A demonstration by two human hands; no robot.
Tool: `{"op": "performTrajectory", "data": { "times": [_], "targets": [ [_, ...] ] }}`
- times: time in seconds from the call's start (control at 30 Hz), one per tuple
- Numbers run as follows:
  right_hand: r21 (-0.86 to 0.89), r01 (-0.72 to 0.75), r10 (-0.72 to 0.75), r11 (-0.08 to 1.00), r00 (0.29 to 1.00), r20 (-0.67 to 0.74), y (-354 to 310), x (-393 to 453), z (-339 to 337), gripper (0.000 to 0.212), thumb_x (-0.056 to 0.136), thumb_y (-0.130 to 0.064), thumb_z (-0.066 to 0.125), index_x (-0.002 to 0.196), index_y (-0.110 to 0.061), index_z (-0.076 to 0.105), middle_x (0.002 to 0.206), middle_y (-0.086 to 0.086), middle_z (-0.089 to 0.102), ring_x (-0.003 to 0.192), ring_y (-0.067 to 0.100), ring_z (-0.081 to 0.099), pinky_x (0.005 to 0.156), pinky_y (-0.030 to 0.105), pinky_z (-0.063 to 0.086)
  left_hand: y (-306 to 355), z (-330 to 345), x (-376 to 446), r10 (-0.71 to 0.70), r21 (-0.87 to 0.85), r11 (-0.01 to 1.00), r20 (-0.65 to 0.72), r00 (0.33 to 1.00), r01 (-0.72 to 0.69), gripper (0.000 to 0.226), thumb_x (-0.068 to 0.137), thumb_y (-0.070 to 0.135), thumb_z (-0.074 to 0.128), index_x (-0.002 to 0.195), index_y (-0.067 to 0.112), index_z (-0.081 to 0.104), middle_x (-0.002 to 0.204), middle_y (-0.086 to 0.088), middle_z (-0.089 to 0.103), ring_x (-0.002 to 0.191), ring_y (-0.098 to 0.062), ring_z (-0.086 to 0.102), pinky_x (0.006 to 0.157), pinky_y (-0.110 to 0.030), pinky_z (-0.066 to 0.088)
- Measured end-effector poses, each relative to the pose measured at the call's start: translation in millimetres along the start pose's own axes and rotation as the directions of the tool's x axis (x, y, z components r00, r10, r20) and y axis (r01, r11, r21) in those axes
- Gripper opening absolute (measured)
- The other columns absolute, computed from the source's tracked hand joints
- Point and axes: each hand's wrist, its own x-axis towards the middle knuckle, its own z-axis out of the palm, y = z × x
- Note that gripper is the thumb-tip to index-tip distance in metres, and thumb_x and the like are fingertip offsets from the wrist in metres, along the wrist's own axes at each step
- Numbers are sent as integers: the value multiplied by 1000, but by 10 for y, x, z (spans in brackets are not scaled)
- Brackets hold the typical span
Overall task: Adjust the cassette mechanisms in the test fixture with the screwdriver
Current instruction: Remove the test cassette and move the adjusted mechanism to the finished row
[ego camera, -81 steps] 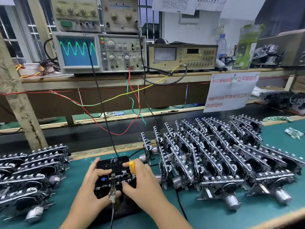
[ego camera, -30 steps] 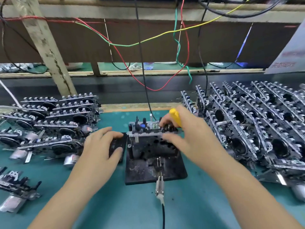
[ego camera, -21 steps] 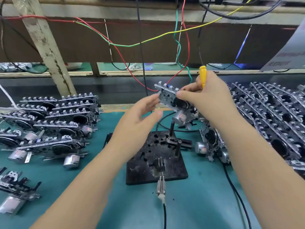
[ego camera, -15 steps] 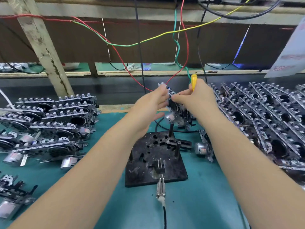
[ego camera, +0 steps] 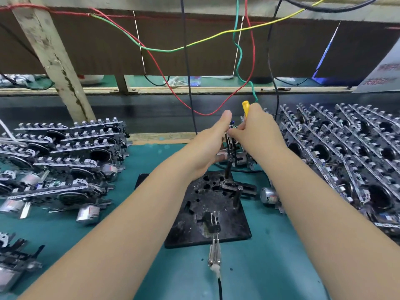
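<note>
Both my hands hold one cassette mechanism (ego camera: 231,148) upright in the air, behind and above the black test fixture (ego camera: 207,211). My left hand (ego camera: 207,146) grips its left side, thumb up. My right hand (ego camera: 257,135) pinches its top edge and also grips the yellow-handled screwdriver (ego camera: 245,108), whose handle sticks up above the fingers. The screwdriver's tip is hidden. The fixture plate lies on the teal mat with nothing mounted on it, its posts and an alligator clip (ego camera: 214,255) exposed at the front.
Rows of cassette mechanisms (ego camera: 350,152) stand packed at the right. More mechanisms (ego camera: 65,152) lie stacked at the left. Red, green, yellow and black wires (ego camera: 188,68) hang from the shelf above. A slanted wooden post (ego camera: 54,59) rises at the back left.
The mechanism was lifted off the fixture by my right hand; my left hand came up to grip it. Since half a second ago both hands have lowered slightly with it.
</note>
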Motion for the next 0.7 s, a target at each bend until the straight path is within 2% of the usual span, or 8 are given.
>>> {"op": "performTrajectory", "data": {
  "times": [0.13, 0.23, 0.37, 0.43, 0.5, 0.53, 0.6, 0.7],
  "targets": [
    [8, 50, -50, 999, 998, -37, 3, -88, -66, 42, 90, -29, 75, 102, -11, 39, 106, 11, 63, 95, 32, 59, 70, 34, 37, -3, -146, -260, 112, -6, 994, -92, 989, -113, 64, 101, 58, 38, 153, 20, 37, 157, -9, 40, 140, -17, 45, 114, -37, 41],
    [68, 61, -58, 996, 997, -53, 8, -231, -102, 36, 93, -32, 70, 99, -13, 41, 98, 3, 63, 87, 27, 58, 67, 35, 38, -74, -348, -644, 278, -14, 958, -194, 941, -286, 43, 93, 48, 59, 130, 28, 58, 137, 5, 62, 124, -6, 59, 105, -32, 47],
    [162, 107, -96, 981, 993, -73, -70, -485, -117, 29, 93, -30, 67, 99, -12, 45, 91, -7, 62, 83, 22, 61, 69, 38, 47, -228, -641, -1187, 473, 271, 878, -370, 800, -394, 31, 87, 38, 63, 117, 33, 65, 119, 18, 70, 115, 1, 62, 100, -29, 49],
    [222, 146, -130, 964, 988, -81, -180, -618, -102, 24, 92, -28, 66, 96, -15, 46, 90, -10, 62, 80, 19, 61, 67, 37, 47, -282, -834, -1397, 576, 635, 744, -450, 683, -209, 32, 88, 42, 67, 119, 36, 64, 111, 20, 69, 103, 7, 61, 89, -26, 50],
    [264, 190, -183, 946, 982, -49, -342, -756, -67, 22, 92, -27, 66, 93, -19, 46, 90, -10, 63, 80, 16, 62, 70, 40, 51, -317, -1052, -1512, 622, 842, 523, -484, 616, 132, 39, 88, 41, 69, 125, 30, 62, 115, 9, 67, 108, -11, 58, 89, -35, 47],
    [280, 215, -218, 936, 976, -21, -433, -820, -40, 22, 92, -26, 66, 92, -21, 45, 91, -10, 64, 81, 15, 62, 72, 41, 52, -333, -1154, -1537, 587, 851, 459, -506, 632, 255, 45, 87, 40, 69, 128, 22, 62, 123, -1, 65, 117, -24, 55, 97, -43, 45],
    [317, 257, -288, 913, 956, 55, -619, -943, 23, 24, 92, -23, 66, 89, -23, 43, 91, -11, 66, 83, 14, 64, 75, 40, 52, -358, -1291, -1576, 451, 804, 454, -579, 680, 383, 53, 87, 41, 69, 132, 14, 60, 136, -10, 58, 129, -36, 47, 108, -51, 39],
    [366, 321, -401, 874, 901, 167, -907, -1101, 186, 22, 90, -16, 64, 87, -19, 42, 89, -3, 70, 83, 20, 63, 75, 41, 50, -427, -1429, -1685, 431, 779, 466, -614, 661, 420, 36, 89, 33, 70, 122, 18, 67, 129, -7, 63, 123, -36, 53, 101, -51, 45]
  ]
}}
